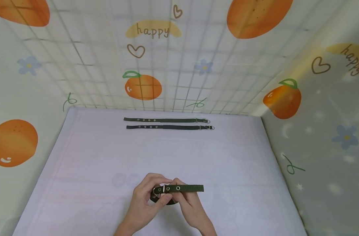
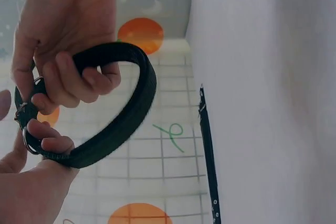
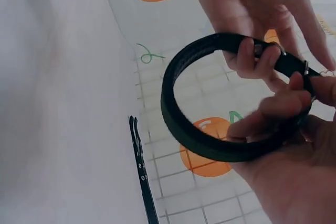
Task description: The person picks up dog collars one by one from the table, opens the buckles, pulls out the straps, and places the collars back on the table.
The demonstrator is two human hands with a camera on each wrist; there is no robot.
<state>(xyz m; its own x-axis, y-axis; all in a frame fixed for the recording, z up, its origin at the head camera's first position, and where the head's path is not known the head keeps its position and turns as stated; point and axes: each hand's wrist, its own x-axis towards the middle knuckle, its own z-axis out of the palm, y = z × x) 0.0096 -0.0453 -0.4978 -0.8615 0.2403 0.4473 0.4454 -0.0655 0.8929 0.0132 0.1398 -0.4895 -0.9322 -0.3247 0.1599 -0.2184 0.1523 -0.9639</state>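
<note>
A dark green webbing collar (image 1: 194, 188), bent into a closed loop, is held between both hands just above the table. My left hand (image 1: 145, 201) grips its buckle end, near the metal buckle (image 1: 164, 189) and ring (image 1: 155, 192). My right hand (image 1: 189, 203) pinches the strap just right of the buckle. The free end, with metal eyelets, sticks out to the right past the buckle. In the left wrist view the collar's loop (image 2: 126, 127) hangs round and wide. The right wrist view shows the same loop (image 3: 169, 103), with some fingers inside it.
Two more collars lie straight and parallel near the table's back edge: a green one (image 1: 176, 120) behind a black one (image 1: 179, 127). The table (image 1: 79, 157) has a pale cloth. Behind and beside it hang printed curtains (image 1: 179, 75) with oranges.
</note>
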